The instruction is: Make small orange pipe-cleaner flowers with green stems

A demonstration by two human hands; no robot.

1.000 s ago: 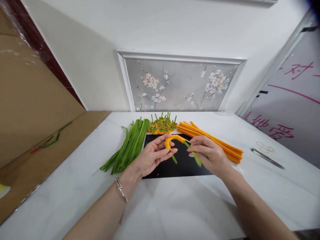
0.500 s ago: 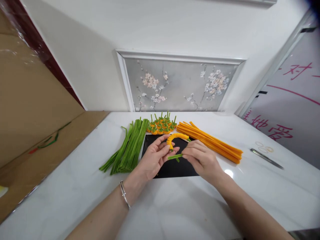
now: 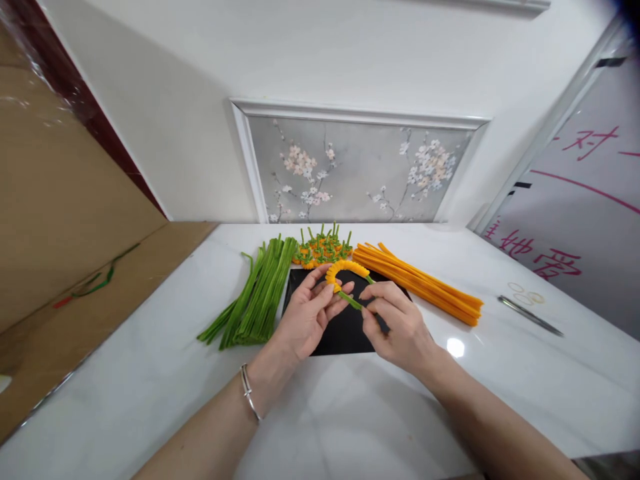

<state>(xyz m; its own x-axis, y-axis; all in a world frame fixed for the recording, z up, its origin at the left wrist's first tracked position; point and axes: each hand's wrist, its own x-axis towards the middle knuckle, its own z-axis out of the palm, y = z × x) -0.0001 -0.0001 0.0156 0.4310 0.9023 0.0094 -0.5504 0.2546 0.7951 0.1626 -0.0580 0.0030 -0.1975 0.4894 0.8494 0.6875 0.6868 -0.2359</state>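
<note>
Mat (image 3: 345, 337) on the bench (image 3: 310, 420)
Left, strip bundle (image 3: 265, 293); right, second bundle (image 3: 420, 283); behind, clustered pieces (image 3: 324, 252); farther right, rings (image 3: 537, 298) behind slim tool (image 3: 531, 316).

The right hand (image 3: 403, 328) is spreading its fingers more than before, and the green stem (image 3: 350, 301) is now slanting from the orange coil (image 3: 346, 266) to the fingertips.

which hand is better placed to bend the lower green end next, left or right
Probably the right hand: its fingers are right at the tip of the lower green end, while the left hand is busy pinching the ridged orange arc near where that end comes out.
</note>
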